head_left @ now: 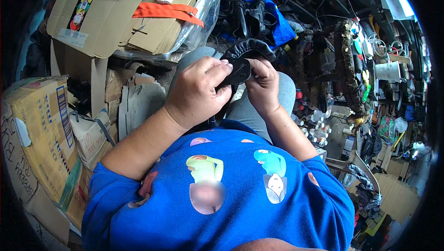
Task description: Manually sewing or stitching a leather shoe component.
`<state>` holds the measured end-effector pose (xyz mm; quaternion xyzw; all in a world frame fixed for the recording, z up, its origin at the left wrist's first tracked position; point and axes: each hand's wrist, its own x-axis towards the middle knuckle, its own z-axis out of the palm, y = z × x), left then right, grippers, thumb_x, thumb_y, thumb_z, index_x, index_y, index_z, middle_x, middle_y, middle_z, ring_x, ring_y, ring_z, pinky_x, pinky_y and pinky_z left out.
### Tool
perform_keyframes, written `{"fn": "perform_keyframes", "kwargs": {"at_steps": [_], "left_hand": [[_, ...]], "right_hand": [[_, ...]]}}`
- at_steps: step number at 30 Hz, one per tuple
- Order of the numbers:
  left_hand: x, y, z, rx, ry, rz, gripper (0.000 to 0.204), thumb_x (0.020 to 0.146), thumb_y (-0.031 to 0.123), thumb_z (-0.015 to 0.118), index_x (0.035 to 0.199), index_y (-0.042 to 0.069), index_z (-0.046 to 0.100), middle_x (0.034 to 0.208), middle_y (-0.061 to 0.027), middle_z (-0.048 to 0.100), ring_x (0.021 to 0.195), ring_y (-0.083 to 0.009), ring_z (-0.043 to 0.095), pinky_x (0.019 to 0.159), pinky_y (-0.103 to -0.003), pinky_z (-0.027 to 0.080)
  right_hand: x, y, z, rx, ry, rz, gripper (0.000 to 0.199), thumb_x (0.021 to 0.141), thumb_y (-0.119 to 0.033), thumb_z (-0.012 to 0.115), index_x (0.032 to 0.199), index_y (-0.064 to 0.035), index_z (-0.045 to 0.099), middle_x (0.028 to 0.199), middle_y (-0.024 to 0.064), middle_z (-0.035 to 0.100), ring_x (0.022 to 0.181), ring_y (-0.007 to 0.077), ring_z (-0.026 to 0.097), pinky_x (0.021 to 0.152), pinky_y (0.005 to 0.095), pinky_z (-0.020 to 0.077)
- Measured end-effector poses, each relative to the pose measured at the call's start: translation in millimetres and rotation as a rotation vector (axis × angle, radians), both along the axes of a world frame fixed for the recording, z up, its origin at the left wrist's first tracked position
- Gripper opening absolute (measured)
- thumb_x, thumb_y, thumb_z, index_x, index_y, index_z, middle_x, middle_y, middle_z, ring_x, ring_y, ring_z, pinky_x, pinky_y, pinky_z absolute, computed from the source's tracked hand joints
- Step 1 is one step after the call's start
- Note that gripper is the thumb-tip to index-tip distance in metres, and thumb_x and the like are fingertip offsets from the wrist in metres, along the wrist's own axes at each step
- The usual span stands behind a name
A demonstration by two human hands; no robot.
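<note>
Above my lap, both hands hold a black leather piece [249,47] with a padded, puckered rim, which looks like part of a shoe or boot. My left hand [196,89] is closed, its thumb and fingers pinching a black flap [239,72] with a rounded end. On the other side, my right hand [263,86] grips the piece near that flap's edge, fingers curled behind it. The lower part of the black piece is hidden by my hands. Below it show my knees in grey trousers [282,91].
Cardboard boxes [41,135] are stacked at left, one with a raised flap [92,15]. Orange-red strips [169,11] lie on flattened cardboard ahead. Black boots [240,12] stand beside a blue bag [280,29]. Small white bottles [319,130] and crowded shelves fill the right.
</note>
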<state>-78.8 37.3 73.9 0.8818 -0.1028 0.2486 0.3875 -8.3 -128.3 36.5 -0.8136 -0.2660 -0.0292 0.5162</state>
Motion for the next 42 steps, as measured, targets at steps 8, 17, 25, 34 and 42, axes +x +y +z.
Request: {"fn": "perform_keyframes", "kwargs": {"at_steps": [8, 17, 25, 34, 42], "left_hand": [[9, 20, 11, -0.154, 0.402, -0.071, 0.023, 0.067, 0.002, 0.065, 0.089, -0.002, 0.067, 0.085, -0.0157, 0.065, 0.078, -0.0251, 0.065, 0.073, -0.032, 0.05], [2, 19, -6, -0.267, 0.438, -0.023, 0.019, 0.069, 0.003, 0.069, 0.087, -0.003, 0.067, 0.079, -0.0134, 0.066, 0.073, -0.0206, 0.064, 0.069, -0.029, 0.05], [-12, 9, -11, -0.187, 0.149, 0.041, 0.018, 0.066, 0.006, 0.067, 0.084, 0.0, 0.066, 0.081, -0.0153, 0.065, 0.073, -0.0297, 0.064, 0.066, -0.036, 0.052], [-15, 7, -13, -0.182, 0.171, 0.055, 0.017, 0.067, 0.007, 0.067, 0.083, 0.001, 0.067, 0.081, -0.0149, 0.065, 0.073, -0.0293, 0.064, 0.065, -0.036, 0.052], [-12, 4, -11, -0.148, 0.255, -0.005, 0.018, 0.066, 0.003, 0.069, 0.083, -0.002, 0.065, 0.077, -0.0154, 0.064, 0.069, -0.0276, 0.064, 0.063, -0.034, 0.05]], "right_hand": [[6, -2, 27, -0.512, -0.406, 0.096, 0.015, 0.069, -0.006, 0.062, 0.081, -0.0134, 0.067, 0.076, 0.0049, 0.059, 0.073, 0.0261, 0.059, 0.065, 0.0368, 0.0442], [8, 4, -1, -0.368, -0.58, 0.039, 0.013, 0.062, -0.016, 0.068, 0.075, -0.0197, 0.065, 0.072, -0.004, 0.057, 0.08, 0.0206, 0.052, 0.074, 0.0377, 0.0333], [-5, -3, -5, -0.347, -0.56, 0.01, 0.02, 0.062, -0.018, 0.073, 0.08, -0.0185, 0.065, 0.073, -0.0044, 0.061, 0.078, 0.0181, 0.053, 0.077, 0.0362, 0.0326], [-17, -8, 2, -0.484, -0.569, -0.011, 0.017, 0.067, -0.017, 0.069, 0.083, -0.0162, 0.063, 0.077, -0.0026, 0.061, 0.082, 0.0195, 0.053, 0.079, 0.0371, 0.032], [-13, 9, -12, -0.451, -0.51, -0.036, 0.021, 0.068, -0.013, 0.064, 0.088, -0.0107, 0.059, 0.086, 0.0048, 0.06, 0.089, 0.026, 0.051, 0.081, 0.0413, 0.031]]}}
